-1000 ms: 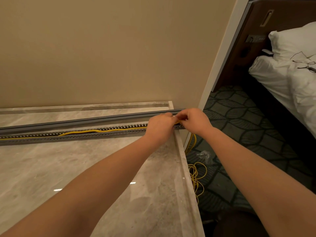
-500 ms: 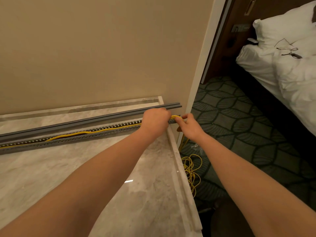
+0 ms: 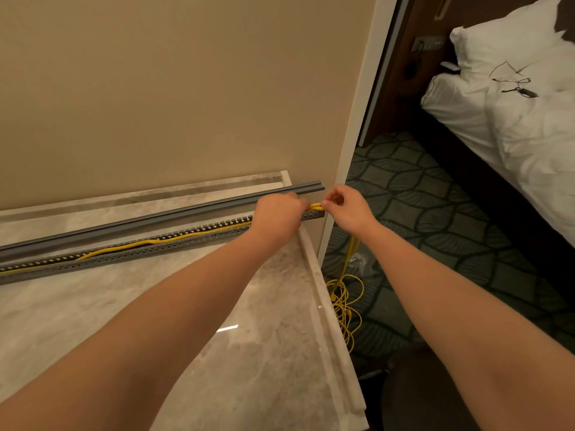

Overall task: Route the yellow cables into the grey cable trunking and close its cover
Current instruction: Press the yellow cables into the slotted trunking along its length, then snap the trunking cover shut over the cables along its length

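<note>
Yellow cables lie inside an open grey cable trunking that runs from the left edge of the frame up toward the centre, along the far side of a marble table beneath a beige wall. The trunking's slotted side walls stand uncovered; its grey cover lies loose just behind it, parallel, on the side nearer the wall. At the trunking's right end, near the centre of the frame, the cables rise out of the channel between two bare hands. The left hand rests over the end of the trunking, its fingers curled down and hidden behind the knuckles, so their hold cannot be told. The right hand, just beside it, has its fingers pinched narrow on the yellow cables where they leave the channel. From there the cables drop past the table's right edge and gather in a loose tangle on the patterned dark green carpet, lower right of centre. A white door frame divides the wall from the room beyond. In the upper right, a bed with rumpled white linen carries a pillow and a thin dark cord.
</note>
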